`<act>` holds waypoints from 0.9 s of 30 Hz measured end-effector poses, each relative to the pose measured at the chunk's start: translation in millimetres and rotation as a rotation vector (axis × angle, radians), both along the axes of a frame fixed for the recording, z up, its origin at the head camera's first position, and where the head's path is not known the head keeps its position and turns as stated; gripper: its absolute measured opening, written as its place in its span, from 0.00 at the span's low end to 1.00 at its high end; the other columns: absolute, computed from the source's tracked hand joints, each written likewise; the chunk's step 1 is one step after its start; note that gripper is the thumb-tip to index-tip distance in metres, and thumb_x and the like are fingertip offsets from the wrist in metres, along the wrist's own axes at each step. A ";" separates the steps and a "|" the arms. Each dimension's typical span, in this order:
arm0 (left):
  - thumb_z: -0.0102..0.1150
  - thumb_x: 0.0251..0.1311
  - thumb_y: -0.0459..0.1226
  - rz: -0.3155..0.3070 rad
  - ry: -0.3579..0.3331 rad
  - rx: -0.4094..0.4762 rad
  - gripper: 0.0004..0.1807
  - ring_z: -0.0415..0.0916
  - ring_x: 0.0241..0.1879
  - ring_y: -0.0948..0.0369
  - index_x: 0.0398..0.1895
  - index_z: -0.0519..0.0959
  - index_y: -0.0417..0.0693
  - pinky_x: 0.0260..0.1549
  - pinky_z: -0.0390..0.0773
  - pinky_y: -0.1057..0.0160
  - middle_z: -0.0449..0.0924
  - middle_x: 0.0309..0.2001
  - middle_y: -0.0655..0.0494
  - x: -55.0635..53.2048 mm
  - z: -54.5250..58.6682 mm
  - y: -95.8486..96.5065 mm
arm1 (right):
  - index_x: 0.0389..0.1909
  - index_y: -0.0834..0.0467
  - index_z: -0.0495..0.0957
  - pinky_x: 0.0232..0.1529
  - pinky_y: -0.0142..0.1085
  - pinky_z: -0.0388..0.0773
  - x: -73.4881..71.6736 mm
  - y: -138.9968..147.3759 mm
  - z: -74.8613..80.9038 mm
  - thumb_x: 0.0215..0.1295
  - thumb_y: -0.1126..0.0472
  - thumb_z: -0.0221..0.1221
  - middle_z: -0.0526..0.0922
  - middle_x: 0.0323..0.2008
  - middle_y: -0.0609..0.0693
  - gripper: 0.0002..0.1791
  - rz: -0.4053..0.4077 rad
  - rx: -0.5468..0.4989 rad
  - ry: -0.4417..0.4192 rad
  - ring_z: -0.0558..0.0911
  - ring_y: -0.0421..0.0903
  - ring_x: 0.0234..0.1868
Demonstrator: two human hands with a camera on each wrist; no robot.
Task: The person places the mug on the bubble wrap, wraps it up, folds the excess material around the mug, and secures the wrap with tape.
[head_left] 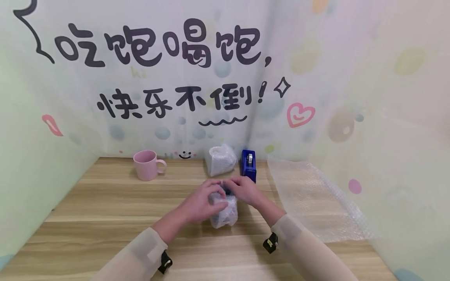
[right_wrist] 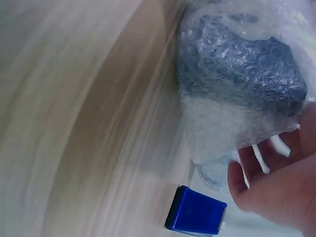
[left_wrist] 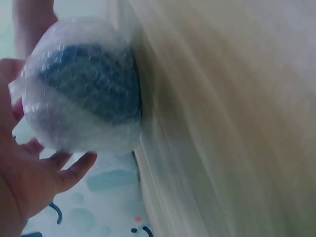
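A dark blue object in bubble wrap (head_left: 226, 216), its exact kind hidden by the layers, stands on the table between both hands. Blue shows through the clear wrap (left_wrist: 89, 81) in the left wrist view. With bent fingers and thumb, my left hand (head_left: 204, 201) holds the wrap at the upper left of the bundle. On the far upper right side, my right hand (head_left: 244, 189) pinches the wrap's top edge. The right wrist view has the right hand's fingers (right_wrist: 237, 180) along the bundle's upper end, their tips partly hidden.
At the back left stands a pink mug (head_left: 145, 166). Another bubble-wrapped bundle (head_left: 221, 160) sits behind the hands, beside a blue tape dispenser (head_left: 249, 168). A flat sheet of bubble wrap (head_left: 316, 203) covers the table's right side. A printed curtain (head_left: 158, 78) hangs behind.
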State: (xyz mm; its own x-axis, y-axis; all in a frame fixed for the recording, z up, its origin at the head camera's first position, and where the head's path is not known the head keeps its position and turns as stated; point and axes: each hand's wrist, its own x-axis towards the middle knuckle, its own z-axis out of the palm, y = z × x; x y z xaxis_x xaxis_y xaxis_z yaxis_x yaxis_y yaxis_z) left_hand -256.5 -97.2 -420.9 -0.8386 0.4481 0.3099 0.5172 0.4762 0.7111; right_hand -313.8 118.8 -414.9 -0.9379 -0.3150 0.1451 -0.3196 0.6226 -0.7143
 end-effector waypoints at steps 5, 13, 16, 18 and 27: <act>0.53 0.82 0.40 -0.012 -0.150 0.129 0.13 0.73 0.74 0.44 0.50 0.89 0.51 0.74 0.72 0.35 0.78 0.71 0.44 -13.3 4.7 -6.5 | 0.45 0.60 0.87 0.37 0.38 0.81 22.5 6.7 19.9 0.82 0.55 0.60 0.87 0.36 0.52 0.13 -0.110 -0.106 0.066 0.82 0.45 0.34; 0.45 0.83 0.36 0.010 -0.295 0.176 0.22 0.70 0.79 0.42 0.71 0.82 0.46 0.78 0.69 0.36 0.78 0.75 0.45 -30.9 9.5 -4.9 | 0.38 0.57 0.83 0.27 0.39 0.86 85.6 1.0 38.0 0.82 0.51 0.60 0.88 0.31 0.54 0.15 0.136 -0.015 -0.272 0.88 0.47 0.28; 0.44 0.83 0.35 0.006 -0.316 0.149 0.23 0.69 0.79 0.42 0.72 0.81 0.44 0.78 0.69 0.37 0.77 0.76 0.42 -32.1 8.0 -4.9 | 0.38 0.56 0.82 0.29 0.37 0.85 94.9 -2.6 30.6 0.81 0.49 0.62 0.88 0.31 0.54 0.15 0.148 0.021 -0.265 0.86 0.45 0.30; 0.45 0.83 0.36 0.028 -0.323 0.135 0.22 0.73 0.76 0.44 0.72 0.81 0.46 0.75 0.74 0.39 0.79 0.75 0.43 -31.3 6.7 -5.7 | 0.37 0.55 0.81 0.29 0.36 0.83 96.5 -3.4 26.6 0.80 0.48 0.63 0.87 0.30 0.52 0.15 0.120 0.036 -0.241 0.84 0.43 0.29; 0.54 0.81 0.41 0.148 -0.288 0.122 0.19 0.81 0.59 0.52 0.67 0.82 0.46 0.60 0.82 0.50 0.86 0.62 0.48 -23.6 1.4 -26.0 | 0.42 0.57 0.76 0.33 0.34 0.77 89.7 -3.1 17.2 0.66 0.48 0.77 0.81 0.35 0.49 0.22 0.023 0.092 -0.168 0.79 0.44 0.35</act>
